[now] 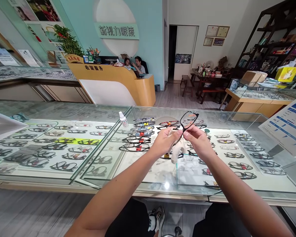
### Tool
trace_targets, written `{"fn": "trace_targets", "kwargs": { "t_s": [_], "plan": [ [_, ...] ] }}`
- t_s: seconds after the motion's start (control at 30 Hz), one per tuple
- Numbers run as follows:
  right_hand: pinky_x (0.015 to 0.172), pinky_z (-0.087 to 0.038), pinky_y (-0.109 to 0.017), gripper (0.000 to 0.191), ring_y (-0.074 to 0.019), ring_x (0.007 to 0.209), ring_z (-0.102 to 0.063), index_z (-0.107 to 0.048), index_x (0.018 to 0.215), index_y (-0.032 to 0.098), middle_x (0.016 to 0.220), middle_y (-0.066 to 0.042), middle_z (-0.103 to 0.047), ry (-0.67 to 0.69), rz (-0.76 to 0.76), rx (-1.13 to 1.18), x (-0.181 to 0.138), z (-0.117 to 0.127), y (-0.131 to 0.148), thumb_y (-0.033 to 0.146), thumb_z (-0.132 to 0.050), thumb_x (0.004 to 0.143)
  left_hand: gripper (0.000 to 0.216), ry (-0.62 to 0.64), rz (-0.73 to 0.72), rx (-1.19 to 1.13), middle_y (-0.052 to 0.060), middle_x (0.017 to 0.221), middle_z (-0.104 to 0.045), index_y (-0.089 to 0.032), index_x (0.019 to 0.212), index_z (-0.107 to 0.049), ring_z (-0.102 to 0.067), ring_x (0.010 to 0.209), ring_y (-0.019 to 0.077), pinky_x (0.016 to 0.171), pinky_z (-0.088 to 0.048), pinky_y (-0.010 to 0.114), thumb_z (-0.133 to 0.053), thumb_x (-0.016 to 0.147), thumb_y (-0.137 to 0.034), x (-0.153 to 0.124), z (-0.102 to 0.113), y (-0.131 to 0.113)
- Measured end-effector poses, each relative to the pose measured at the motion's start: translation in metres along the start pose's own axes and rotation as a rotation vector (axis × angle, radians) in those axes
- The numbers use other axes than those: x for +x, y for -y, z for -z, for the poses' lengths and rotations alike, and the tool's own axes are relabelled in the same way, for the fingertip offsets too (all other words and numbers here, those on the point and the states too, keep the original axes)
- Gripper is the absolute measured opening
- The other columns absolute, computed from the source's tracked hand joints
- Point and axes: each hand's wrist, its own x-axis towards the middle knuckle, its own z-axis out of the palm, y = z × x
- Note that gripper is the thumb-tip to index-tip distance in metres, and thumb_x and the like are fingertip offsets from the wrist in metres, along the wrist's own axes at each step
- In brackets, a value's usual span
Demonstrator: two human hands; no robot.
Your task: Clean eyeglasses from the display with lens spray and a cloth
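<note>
Both hands meet above a glass display counter [64, 179]. My left hand [164, 142] is closed on a pale cleaning cloth [177, 152] that hangs down below it. My right hand [197, 140] pinches a pair of black-framed glasses [188, 120], one lens sticking up above the fingers. The cloth touches the frame where the two hands come together. A small white spray bottle [123, 119] lies on the glass to the left of the hands.
Under the glass lie rows of several spectacle frames [136, 135]. A yellow reception desk [118, 85] with two seated people stands behind. A printed sign [288, 126] sits at right, a white tray [2, 126] at left, and a wooden table and shelves at the back right.
</note>
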Motion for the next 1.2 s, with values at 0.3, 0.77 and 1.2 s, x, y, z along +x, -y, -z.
{"fn": "trace_targets", "kwargs": {
  "t_s": [0.3,0.77,1.2],
  "plan": [
    [0.085,-0.052,-0.033,0.022,-0.019,0.092,-0.062,-0.083,0.091,0.029,0.101,-0.001,-0.072,-0.087,0.005,0.016,0.0,-0.001,0.003,0.044,-0.093,0.077,0.063,0.1,-0.019,0.078,0.0,0.073,-0.057,-0.015,0.1,-0.067,-0.047,0.061,0.0109,0.057,-0.038,0.023,-0.064,0.09,-0.077,-0.001,0.005,-0.005],
    [0.067,-0.052,-0.028,0.037,-0.017,0.075,-0.069,-0.08,0.096,0.025,0.095,-0.002,-0.082,-0.233,-0.176,0.228,-0.001,-0.008,0.022,0.043,-0.095,0.068,0.053,0.163,0.099,-0.096,0.001,0.071,-0.059,-0.015,0.089,-0.069,-0.054,0.065,0.0129,0.061,-0.044,0.025,-0.079,0.085,-0.067,-0.003,0.01,-0.001],
    [0.126,-0.034,-0.049,0.013,-0.0307,0.152,-0.044,-0.081,0.085,0.03,0.152,-0.004,-0.057,-0.049,0.135,-0.154,0.004,0.01,0.013,0.043,-0.082,0.088,0.049,-0.072,0.056,-0.394,0.004,0.077,-0.073,-0.015,0.098,-0.073,-0.074,0.079,0.0196,0.075,-0.059,0.029,-0.086,0.081,-0.06,0.012,0.02,-0.011]
  ]
}}
